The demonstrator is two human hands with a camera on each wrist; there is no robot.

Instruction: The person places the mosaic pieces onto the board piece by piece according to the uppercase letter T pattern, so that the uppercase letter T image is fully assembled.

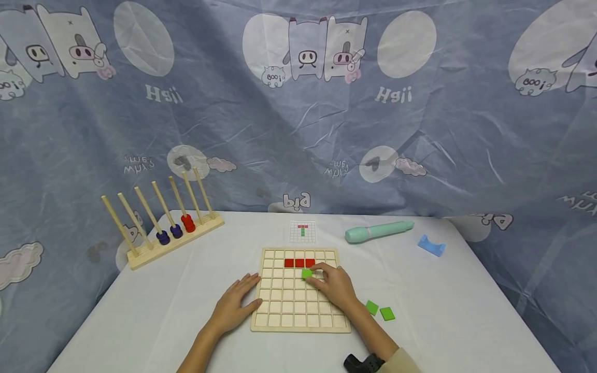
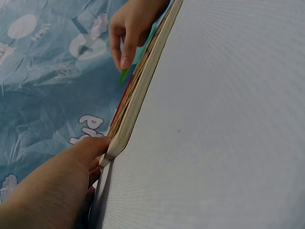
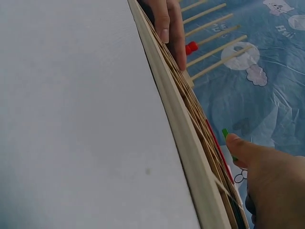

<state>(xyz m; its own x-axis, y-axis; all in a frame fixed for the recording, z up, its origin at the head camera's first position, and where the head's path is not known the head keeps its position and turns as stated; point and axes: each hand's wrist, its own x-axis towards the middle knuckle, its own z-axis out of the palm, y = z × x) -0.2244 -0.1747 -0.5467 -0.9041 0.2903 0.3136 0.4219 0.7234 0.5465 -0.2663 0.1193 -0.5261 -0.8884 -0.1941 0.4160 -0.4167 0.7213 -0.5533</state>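
Head view: right hand (image 1: 333,286) pinching thin, square green tile (image 1: 306,274) over pale-wood grid board (image 1: 287,306), just nearer than three flat red tiles (image 1: 299,263); left hand (image 1: 233,306), fingers extended, touching board's left edge.

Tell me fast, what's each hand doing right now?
Left hand: open, touching the edge of the wooden board.
Right hand: pinching a green tile over the board.

Left hand (image 1: 236,304) lies palm down, fingers stretched, thumb apart; right hand (image 1: 337,286) pinches, thumb opposing forefinger; other fingers perhaps tucked, mostly hidden.
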